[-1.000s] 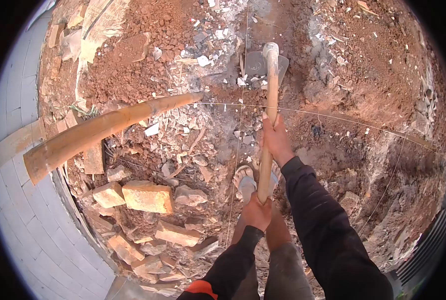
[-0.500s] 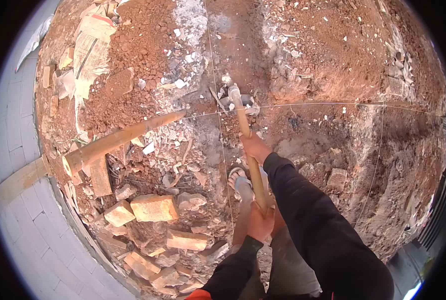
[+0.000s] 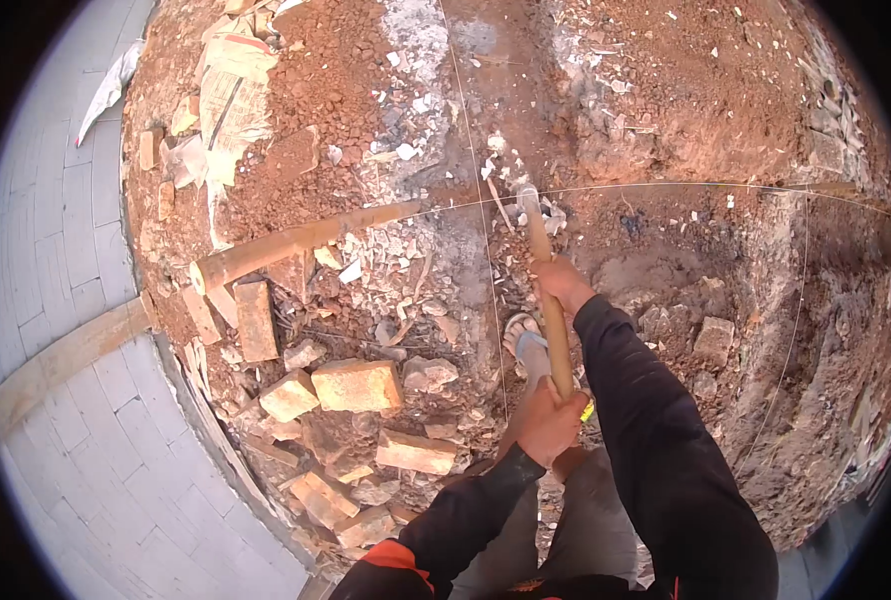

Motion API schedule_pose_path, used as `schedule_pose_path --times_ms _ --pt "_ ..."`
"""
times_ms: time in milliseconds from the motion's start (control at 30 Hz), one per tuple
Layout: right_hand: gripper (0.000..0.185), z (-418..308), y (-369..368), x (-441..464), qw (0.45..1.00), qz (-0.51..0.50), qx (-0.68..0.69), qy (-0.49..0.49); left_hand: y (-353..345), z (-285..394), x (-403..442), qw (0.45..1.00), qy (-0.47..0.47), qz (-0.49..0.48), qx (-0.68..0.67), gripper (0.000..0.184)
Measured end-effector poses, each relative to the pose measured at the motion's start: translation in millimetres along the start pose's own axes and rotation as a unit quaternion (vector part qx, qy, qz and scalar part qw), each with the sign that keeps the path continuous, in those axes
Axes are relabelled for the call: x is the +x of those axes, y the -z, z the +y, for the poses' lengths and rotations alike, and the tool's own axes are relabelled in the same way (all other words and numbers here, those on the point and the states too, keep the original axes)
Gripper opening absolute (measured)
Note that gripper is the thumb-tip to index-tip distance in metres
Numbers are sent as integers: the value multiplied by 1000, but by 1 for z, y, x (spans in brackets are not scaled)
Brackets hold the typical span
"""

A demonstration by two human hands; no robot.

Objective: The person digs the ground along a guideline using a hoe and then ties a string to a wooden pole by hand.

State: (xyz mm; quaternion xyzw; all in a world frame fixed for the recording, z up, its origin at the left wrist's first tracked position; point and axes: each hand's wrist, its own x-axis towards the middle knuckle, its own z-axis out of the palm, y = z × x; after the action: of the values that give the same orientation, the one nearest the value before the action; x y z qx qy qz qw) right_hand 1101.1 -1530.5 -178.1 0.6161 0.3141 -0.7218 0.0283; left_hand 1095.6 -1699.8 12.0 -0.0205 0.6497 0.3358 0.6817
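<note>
Both hands grip the wooden handle point(image 3: 554, 325) of a hoe. My left hand point(image 3: 550, 424) is wrapped round its lower end, close to my legs. Farther up the handle, my right hand point(image 3: 563, 282) is closed round the wood. The hoe's head point(image 3: 528, 192) is down among white rubble in the trench, its blade mostly hidden. A thin string point(image 3: 479, 190) runs lengthwise just left of the tool, and another crosses near the hoe's head. My sandalled foot point(image 3: 524, 332) stands left of the handle.
A wooden pole point(image 3: 301, 240) lies across the soil at left. Below it are several broken bricks point(image 3: 358, 385). Grey paving point(image 3: 86, 420) borders the far left. A torn sack point(image 3: 238, 95) lies at upper left. Red soil point(image 3: 706, 100) rises on the right.
The hoe's flat blade, visible a second ago, has tipped down and is now mostly out of sight. Both hands still hold the handle. The camera view has shifted.
</note>
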Motion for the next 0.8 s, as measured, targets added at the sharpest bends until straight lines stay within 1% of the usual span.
schedule_pose_path --times_ms 33,67,133,167,200,267,300,333,367,400,433,467,533,600,667,700,733,767,800 --pt "28 5 2 -6 1000 2 11 5 -1 22 -14 999 34 -14 -33 15" --pt "27 7 4 -11 1000 13 23 -9 4 26 -20 999 31 -3 -38 15" --pt "25 3 7 -27 999 17 26 -17 10 33 -34 996 51 -37 -57 16" --pt "26 -2 9 -38 998 22 55 -27 13 38 -41 997 43 -32 -63 16" --pt "26 -5 11 -52 995 29 83 -39 18 43 -49 996 37 -56 -51 17" --pt "26 -9 16 -71 994 28 97 -33 27 56 -67 994 21 -108 -20 19" --pt "26 -13 19 -79 992 31 116 -30 30 61 -76 994 11 -109 -22 19" --pt "26 -16 20 -87 993 33 113 -22 33 65 -88 992 27 -119 -10 22" --pt "25 -20 22 -94 984 22 172 -30 36 67 -101 991 42 -130 3 26" --pt "25 -23 24 -102 972 10 230 -38 42 69 -115 990 35 -135 3 26" --pt "25 -26 24 -108 973 13 229 -31 52 69 -132 985 25 -168 -20 30" --pt "24 -30 20 -114 966 24 255 -32 64 72 -147 979 15 -201 -41 35" --pt "24 -37 7 -133 957 36 287 -26 93 99 -195 978 62 -198 25 43" --pt "23 -37 -26 -164 942 25 333 -42 120 125 -248 982 75 -157 77 47" --pt "22 -43 -77 -225 937 -12 350 -19 159 128 -303 981 108 -128 97 48" --pt "22 -33 -105 -241 926 -23 375 -39 176 134 -333 981 119 -112 100 50" --pt "22 -24 -139 -261 937 -50 344 -34 202 131 -360 980 122 -72 143 46" --pt "21 -33 -175 -299 926 -59 365 -75 238 115 -389 963 114 -1 244 43" --pt "21 -26 -207 -321 922 -128 349 -109 277 95 -417 922 112 81 362 40"
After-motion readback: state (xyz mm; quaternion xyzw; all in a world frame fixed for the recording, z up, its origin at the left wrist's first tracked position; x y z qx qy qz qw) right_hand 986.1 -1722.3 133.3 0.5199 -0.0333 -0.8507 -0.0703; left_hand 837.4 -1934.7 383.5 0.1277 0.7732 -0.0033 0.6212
